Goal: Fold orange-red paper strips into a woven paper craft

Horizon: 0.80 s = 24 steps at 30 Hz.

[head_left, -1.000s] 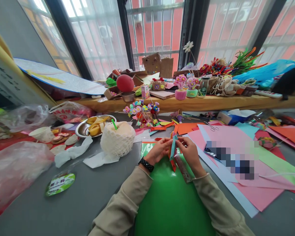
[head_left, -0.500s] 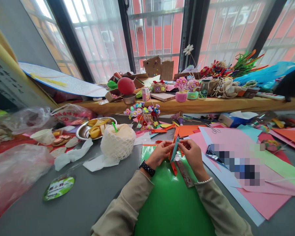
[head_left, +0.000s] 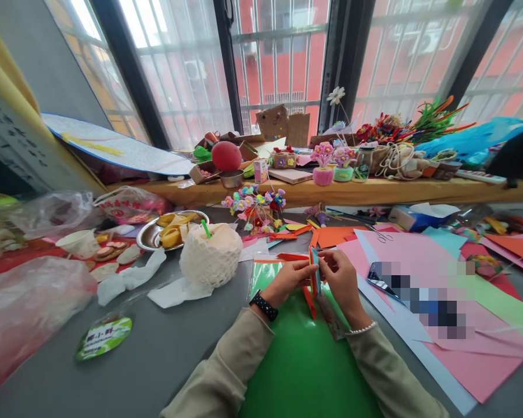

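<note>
Between my two hands is a small stack of folded paper strips (head_left: 314, 271), orange and red on the left side and light blue on the right. My left hand (head_left: 290, 280), with a dark watch at its wrist, pinches the stack from the left. From the right, the fingers of my right hand (head_left: 340, 280) close on its blue side. Below them lies an orange folded strip (head_left: 309, 302) on the green mat (head_left: 307, 366). A ruler (head_left: 332, 316) is partly hidden under my right hand.
A wrapped coconut (head_left: 210, 255) and a metal bowl (head_left: 143, 237) with banana peels stand to the left. On the right, a phone (head_left: 381, 278) rests on pink paper (head_left: 418, 255), near scissors (head_left: 381, 234). Craft flowers (head_left: 257, 206) stand behind the mat.
The paper stack has gone from tilted to more upright, its pieces closer together. My fingers have shifted slightly around it. The whole view has moved a little.
</note>
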Each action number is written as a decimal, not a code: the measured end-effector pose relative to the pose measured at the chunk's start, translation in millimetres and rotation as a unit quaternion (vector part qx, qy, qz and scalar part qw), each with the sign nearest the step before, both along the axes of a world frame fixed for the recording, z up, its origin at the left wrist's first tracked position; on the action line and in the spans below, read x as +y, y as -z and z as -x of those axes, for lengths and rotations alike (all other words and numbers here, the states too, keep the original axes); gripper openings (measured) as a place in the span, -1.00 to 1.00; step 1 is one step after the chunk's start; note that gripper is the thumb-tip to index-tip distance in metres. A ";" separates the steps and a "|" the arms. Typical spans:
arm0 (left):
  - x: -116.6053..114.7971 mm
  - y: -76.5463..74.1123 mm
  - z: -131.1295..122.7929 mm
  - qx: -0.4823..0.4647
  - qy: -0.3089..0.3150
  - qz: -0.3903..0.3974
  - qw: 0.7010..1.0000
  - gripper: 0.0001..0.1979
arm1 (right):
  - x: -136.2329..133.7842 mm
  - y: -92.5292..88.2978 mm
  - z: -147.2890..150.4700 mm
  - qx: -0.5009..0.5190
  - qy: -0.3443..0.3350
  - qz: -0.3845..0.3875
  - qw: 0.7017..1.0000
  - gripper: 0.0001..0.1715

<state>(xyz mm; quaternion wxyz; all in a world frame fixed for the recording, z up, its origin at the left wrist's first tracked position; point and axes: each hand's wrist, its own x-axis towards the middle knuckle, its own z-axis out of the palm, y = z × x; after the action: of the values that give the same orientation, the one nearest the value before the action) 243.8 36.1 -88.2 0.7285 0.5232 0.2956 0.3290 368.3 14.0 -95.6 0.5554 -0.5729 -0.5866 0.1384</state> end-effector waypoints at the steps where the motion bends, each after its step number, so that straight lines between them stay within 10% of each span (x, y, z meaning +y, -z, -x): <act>1: -0.1 -0.1 -0.5 0.000 -0.002 0.000 1.000 -0.59 | 0.4 0.5 0.0 0.008 -0.002 0.004 1.000 -0.77; 18: 1.2 3.3 -5.9 0.033 -0.018 -0.071 0.997 -0.72 | 4.3 -1.8 -8.6 0.111 -0.127 0.095 0.981 -0.56; 24: -3.3 -2.7 -1.7 -0.030 0.092 0.033 0.995 -0.70 | -2.3 -11.4 0.8 0.254 -0.221 0.130 0.933 -0.52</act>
<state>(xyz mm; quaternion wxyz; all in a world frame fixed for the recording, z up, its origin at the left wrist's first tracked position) 245.5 32.8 -85.6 0.7810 0.5136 0.2348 0.2666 367.5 11.7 -84.2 0.5618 -0.4414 -0.5152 0.4734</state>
